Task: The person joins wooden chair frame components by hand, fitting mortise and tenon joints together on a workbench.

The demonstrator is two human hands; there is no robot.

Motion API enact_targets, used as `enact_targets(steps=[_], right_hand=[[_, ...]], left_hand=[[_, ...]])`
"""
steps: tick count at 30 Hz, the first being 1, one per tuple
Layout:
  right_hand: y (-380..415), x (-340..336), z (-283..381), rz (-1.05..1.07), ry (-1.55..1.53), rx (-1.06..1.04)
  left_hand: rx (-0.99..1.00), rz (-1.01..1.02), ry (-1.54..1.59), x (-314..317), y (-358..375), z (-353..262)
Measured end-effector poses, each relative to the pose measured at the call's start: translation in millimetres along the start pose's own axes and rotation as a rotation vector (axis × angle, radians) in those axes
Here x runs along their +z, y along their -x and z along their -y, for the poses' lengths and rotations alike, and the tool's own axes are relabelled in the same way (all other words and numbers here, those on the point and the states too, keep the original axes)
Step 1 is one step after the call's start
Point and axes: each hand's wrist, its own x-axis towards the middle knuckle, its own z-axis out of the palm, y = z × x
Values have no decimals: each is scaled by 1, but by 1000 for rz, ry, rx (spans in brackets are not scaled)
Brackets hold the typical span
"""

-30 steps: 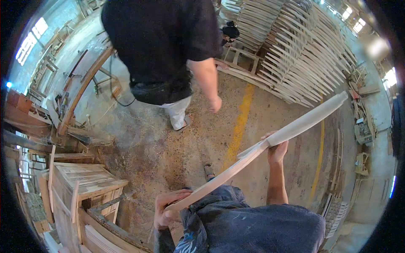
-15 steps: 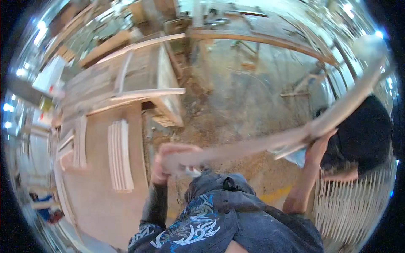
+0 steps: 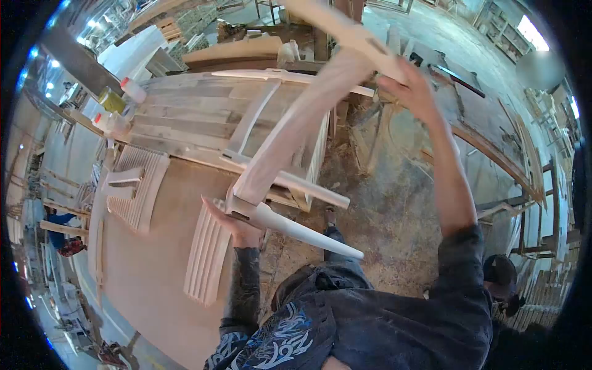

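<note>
Both my hands hold a pale wooden leg frame, a broad curved rail (image 3: 302, 117) joined at each end to a rounded tapering leg. My left hand (image 3: 243, 229) supports the lower joint, where one leg (image 3: 311, 237) points right. At the upper joint my right hand (image 3: 410, 89) grips the other leg (image 3: 339, 28), which runs up out of view. A dark slot shows in the wood near each joint. The frame slants over the side of a workbench (image 3: 148, 271). On that bench, near my left hand, lies a stack of curved wooden slats (image 3: 206, 256).
More ridged slats (image 3: 142, 197) lie farther left. Beyond is a plank-topped wooden piece (image 3: 185, 114) with white red-capped bottles (image 3: 132, 89) and a yellow container (image 3: 111, 100). A capped person (image 3: 499, 277) is close at lower right. Another person (image 3: 58, 231) is far left.
The frame has swung from nearly level to a steep slant. My right hand has risen toward the top, and my view has turned. The capped person now appears lower in the picture.
</note>
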Motion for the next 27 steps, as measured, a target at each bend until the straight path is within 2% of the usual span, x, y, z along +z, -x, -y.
enact_targets(steps=[1,2,3,4,5,7,8,9,11,13,15,16,18,19,20,21,22,23,24,25,27], right_hand=[[-29,26,-19,-33,35,-93],[-61,58,-49,-70,72,-185],[-98,91,-95,43,130,-94],[-126,130,-134,79,102,-113],[-131,123,-91,215,257,48],[-158,182,-125,252,281,23],[-169,207,-137,308,269,40],[-175,229,-145,313,263,43],[-184,269,-153,337,221,150],[-190,308,-161,299,244,160],[-187,336,-166,259,278,181],[-183,342,-167,234,326,149],[-180,337,-158,229,421,124],[-176,338,-155,112,455,65],[-166,338,-154,-1,501,14],[-153,333,-145,-79,381,68],[-139,311,-135,37,140,89],[-112,274,-102,-92,164,154],[-82,254,-96,-56,128,185],[-53,234,-94,-38,93,220],[32,206,-113,-63,10,469]], left_hand=[[9,3,-10,11,-13,9],[-163,63,93,19,-28,16],[-341,119,191,24,-43,24],[-292,27,195,25,-66,44],[-285,27,185,31,-85,55],[69,53,-298,65,-104,52],[-53,-31,-279,90,-97,40],[-53,-35,-287,95,-111,45],[-47,-25,-336,86,-146,53],[-32,19,-309,71,-179,70],[91,-145,-490,64,-199,86],[76,-130,-498,59,-204,93],[593,-341,-2004,54,-213,102],[609,-285,-1988,55,-215,102],[379,-119,-1491,50,-217,100],[122,48,-998,39,-221,98],[84,147,-996,-31,-256,126],[337,163,-813,-47,-310,175],[503,224,-663,-45,-302,174],[441,358,-632,-40,-308,175],[761,538,-681,-39,-334,173]])
